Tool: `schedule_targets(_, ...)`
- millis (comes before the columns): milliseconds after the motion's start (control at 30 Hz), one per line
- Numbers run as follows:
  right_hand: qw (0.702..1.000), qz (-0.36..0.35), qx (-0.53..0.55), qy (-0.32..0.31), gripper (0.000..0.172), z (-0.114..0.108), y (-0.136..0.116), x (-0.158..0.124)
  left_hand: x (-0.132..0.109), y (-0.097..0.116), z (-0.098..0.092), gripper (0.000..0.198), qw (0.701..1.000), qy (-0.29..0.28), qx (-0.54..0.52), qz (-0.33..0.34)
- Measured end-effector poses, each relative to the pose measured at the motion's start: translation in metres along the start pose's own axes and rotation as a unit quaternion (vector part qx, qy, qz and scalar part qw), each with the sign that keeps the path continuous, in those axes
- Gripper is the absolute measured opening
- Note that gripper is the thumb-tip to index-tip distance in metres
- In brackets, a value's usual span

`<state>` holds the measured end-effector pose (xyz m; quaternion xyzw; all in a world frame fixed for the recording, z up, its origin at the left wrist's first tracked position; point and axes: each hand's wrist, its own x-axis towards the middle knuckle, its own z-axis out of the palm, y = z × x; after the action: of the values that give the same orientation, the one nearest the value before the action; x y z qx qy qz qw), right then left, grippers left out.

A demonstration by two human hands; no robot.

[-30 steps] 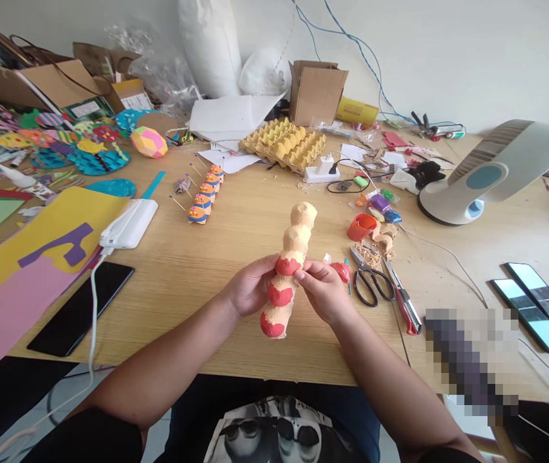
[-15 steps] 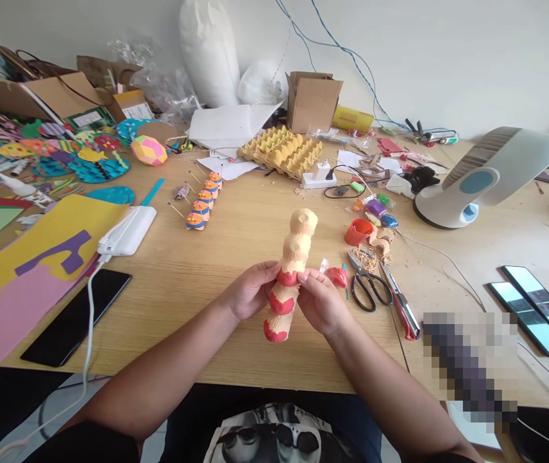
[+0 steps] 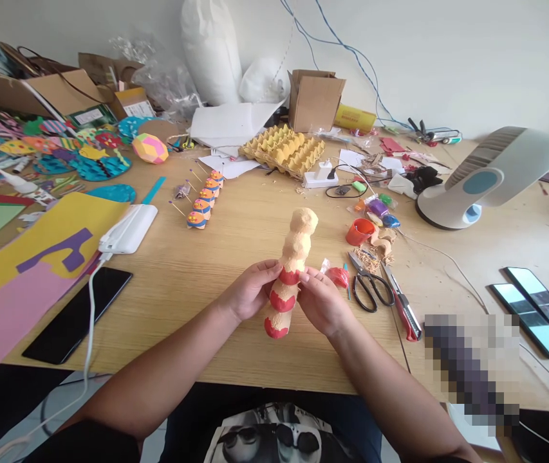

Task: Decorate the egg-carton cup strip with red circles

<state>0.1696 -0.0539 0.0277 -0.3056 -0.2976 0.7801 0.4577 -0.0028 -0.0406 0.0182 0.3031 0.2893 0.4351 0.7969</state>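
Observation:
A long, lumpy cream-coloured piece (image 3: 297, 247) with red patches on its lower bumps is held up over the table between both hands. My left hand (image 3: 255, 289) grips its left side, thumb beside the uppermost red patch. On the right side, my right hand (image 3: 323, 301) pinches it at the same height. Just right of my right hand lies a red lump in clear plastic (image 3: 338, 276). Black-handled scissors (image 3: 371, 283) and a red utility knife (image 3: 403, 305) rest further right. Farther back on the left stands a row of painted orange and blue bumps (image 3: 205, 198) with pins.
A yellow egg tray (image 3: 281, 149), a power strip (image 3: 321, 177) and a cardboard box (image 3: 313, 101) are at the back. A white fan (image 3: 489, 177) stands right, behind two phones (image 3: 535, 321). To the left are coloured sheets (image 3: 56, 238), a power bank (image 3: 128, 229) and a black phone (image 3: 78, 315).
The view has shifted very slightly. The lower end of the held piece is a little higher; both hands keep their grip on it.

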Motion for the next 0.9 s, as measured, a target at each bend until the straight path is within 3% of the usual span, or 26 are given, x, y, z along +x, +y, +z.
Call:
schedule_targets(167, 0.999, 0.009, -0.028, -0.020, 0.033, 0.0029, -0.0005, -0.0015, -0.0004, -0.0004, 0.0006, 0.030, 0.999, 0.026, 0.020, 0.015)
schedule_targets(900, 0.998, -0.031, -0.037, 0.047, 0.032, 0.0067, 0.0052, -0.0023, -0.0029, -0.0031, 0.0097, 0.030, 0.997, 0.017, 0.057, 0.047)
